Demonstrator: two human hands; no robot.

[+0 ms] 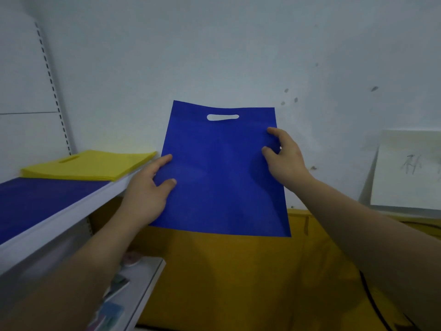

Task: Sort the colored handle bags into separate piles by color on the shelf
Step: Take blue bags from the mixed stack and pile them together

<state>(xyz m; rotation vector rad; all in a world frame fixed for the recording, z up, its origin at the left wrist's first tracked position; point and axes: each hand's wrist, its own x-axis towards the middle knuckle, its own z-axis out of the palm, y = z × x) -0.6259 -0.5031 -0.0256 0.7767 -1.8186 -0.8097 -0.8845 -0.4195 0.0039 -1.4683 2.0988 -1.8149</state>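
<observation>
A flat blue handle bag point(219, 173) is held up in front of the wall, its cut-out handle at the top. My left hand point(149, 194) pinches its left edge, thumb on the front. My right hand point(284, 158) grips its right edge, thumb and fingertip curled over the front. On the white shelf point(71, 211) at the left lies a pile of yellow bags point(88, 166) near the wall. A pile of blue bags point(40, 199) lies in front of it, closer to me.
Beneath the held bag spreads a large yellow fabric surface point(238, 278). A lower shelf point(140, 280) at the bottom left carries some printed packets. A white sheet point(405, 170) leans on the wall at the right. A slotted shelf upright point(53, 89) runs up the left.
</observation>
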